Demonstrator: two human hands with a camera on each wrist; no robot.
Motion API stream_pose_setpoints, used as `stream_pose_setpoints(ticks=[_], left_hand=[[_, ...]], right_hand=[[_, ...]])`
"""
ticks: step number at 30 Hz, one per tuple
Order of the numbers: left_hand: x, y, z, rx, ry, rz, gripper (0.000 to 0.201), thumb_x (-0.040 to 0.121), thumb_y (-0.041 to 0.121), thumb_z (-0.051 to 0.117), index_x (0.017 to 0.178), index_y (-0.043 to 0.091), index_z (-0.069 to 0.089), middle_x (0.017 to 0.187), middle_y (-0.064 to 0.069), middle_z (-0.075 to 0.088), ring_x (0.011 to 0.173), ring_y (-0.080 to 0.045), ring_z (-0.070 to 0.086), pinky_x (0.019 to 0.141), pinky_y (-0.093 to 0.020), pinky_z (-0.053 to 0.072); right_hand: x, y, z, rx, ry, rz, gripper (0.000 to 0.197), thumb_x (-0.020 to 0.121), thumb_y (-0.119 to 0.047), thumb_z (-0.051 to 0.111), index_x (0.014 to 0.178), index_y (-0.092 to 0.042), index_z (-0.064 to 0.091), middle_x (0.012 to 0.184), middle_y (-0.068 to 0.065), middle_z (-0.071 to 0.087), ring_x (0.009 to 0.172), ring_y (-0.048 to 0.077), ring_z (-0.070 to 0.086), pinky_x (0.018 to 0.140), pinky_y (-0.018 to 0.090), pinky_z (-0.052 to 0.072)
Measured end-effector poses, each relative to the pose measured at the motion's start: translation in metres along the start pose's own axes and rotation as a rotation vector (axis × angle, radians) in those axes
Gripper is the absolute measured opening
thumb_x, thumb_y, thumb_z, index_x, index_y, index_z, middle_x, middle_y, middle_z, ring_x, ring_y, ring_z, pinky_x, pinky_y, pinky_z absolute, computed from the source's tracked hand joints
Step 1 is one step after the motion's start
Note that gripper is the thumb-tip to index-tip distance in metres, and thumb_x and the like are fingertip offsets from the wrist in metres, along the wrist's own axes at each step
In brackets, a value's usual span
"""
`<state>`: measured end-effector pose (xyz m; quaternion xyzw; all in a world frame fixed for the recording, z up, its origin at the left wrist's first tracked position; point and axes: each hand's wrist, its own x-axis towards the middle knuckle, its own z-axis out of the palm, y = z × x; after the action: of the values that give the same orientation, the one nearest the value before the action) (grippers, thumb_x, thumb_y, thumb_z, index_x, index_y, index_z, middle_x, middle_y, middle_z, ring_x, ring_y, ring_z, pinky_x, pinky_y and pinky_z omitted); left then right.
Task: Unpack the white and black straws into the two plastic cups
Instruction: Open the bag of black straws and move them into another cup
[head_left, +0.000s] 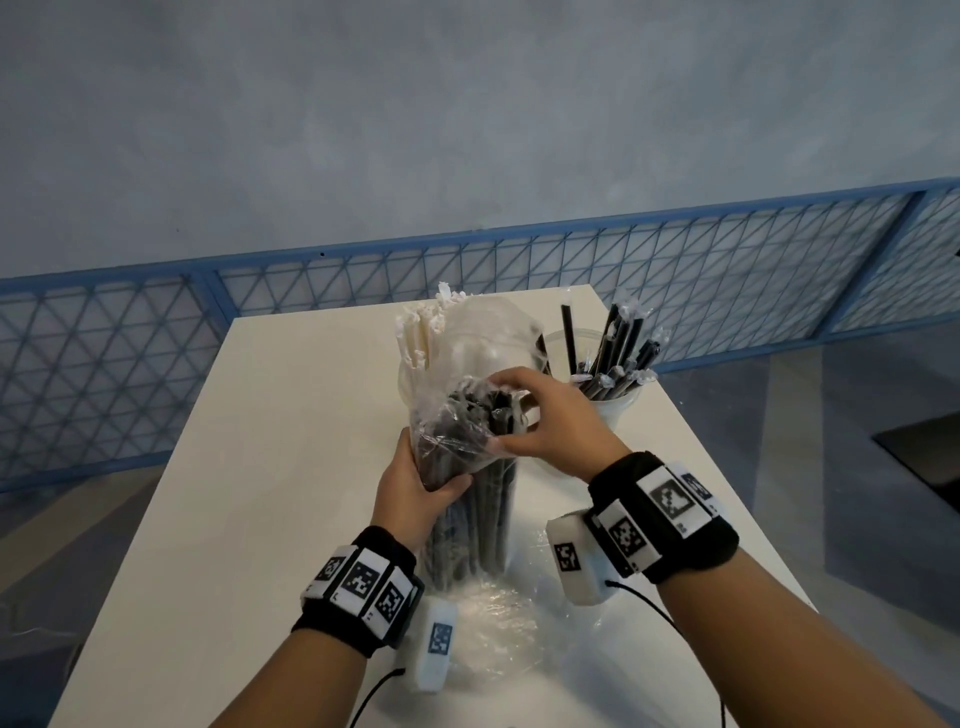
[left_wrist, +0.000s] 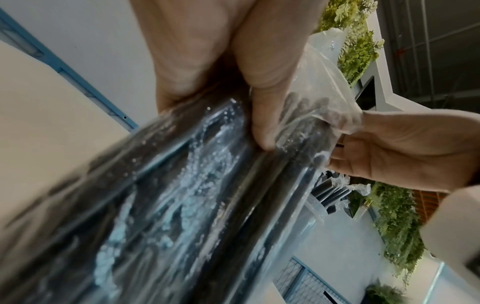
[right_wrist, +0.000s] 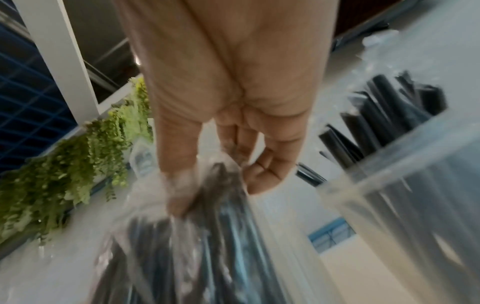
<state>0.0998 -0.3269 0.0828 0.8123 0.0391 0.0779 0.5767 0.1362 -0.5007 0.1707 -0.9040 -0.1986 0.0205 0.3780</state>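
Hands grip crinkled clear bag; glossy black straws inside.

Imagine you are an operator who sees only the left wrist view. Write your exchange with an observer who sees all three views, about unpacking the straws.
Operator: Are any white straws out yet?
Observer: Yes. In the head view, white straws stand upright behind the bag of black straws.
Operator: What are the right hand's fingers doing at the bag's top?
Observer: In the right wrist view, the right hand pinches the bag's loose plastic between thumb and fingers.
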Motion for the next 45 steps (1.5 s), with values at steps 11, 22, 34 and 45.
stream_pose_setpoints(ticks=[11,22,34,45], left_hand=[[0.002,-0.007,0.001,-0.045,0.001,-0.010,0.065,0.070,0.006,0.077,0.126,0.019,0.046,0.101,0.015,0.062,0.094,-0.003,0.060,0.073,-0.002,0.044],[0.004,-0.003,0.002,-0.001,-0.043,-0.008,0.068,0.074,0.009,0.074,0.132,0.019,0.038,0.105,0.008,0.058,0.097,-0.010,0.058,0.069,0.001,0.040],[0.009,-0.005,-0.001,-0.003,-0.019,-0.026,0.067,0.073,0.015,0.077,0.130,0.018,0.041,0.106,0.012,0.058,0.097,-0.006,0.055,0.070,0.002,0.039],[0.008,-0.006,0.001,0.009,0.010,-0.020,0.065,0.073,0.009,0.075,0.129,0.013,0.042,0.104,0.006,0.058,0.095,-0.011,0.055,0.068,-0.003,0.041]], right_hand=[[0.006,0.000,0.020,-0.094,-0.037,0.101,0.057,0.076,-0.045,0.071,0.121,-0.013,0.055,0.114,0.005,0.067,0.104,0.020,0.061,0.084,0.027,0.047],[0.007,0.007,0.042,0.257,0.192,0.226,0.048,0.063,-0.034,0.081,0.106,-0.019,0.065,0.096,-0.004,0.070,0.093,0.014,0.064,0.087,0.031,0.050],[0.017,-0.024,0.010,0.413,0.485,0.081,0.049,0.056,-0.065,0.073,0.083,-0.025,0.066,0.091,0.003,0.070,0.095,0.018,0.065,0.093,0.052,0.047],[0.005,-0.014,0.035,0.328,0.230,0.005,0.050,0.061,-0.033,0.084,0.101,-0.010,0.066,0.095,-0.001,0.071,0.089,0.012,0.067,0.082,0.035,0.056]])
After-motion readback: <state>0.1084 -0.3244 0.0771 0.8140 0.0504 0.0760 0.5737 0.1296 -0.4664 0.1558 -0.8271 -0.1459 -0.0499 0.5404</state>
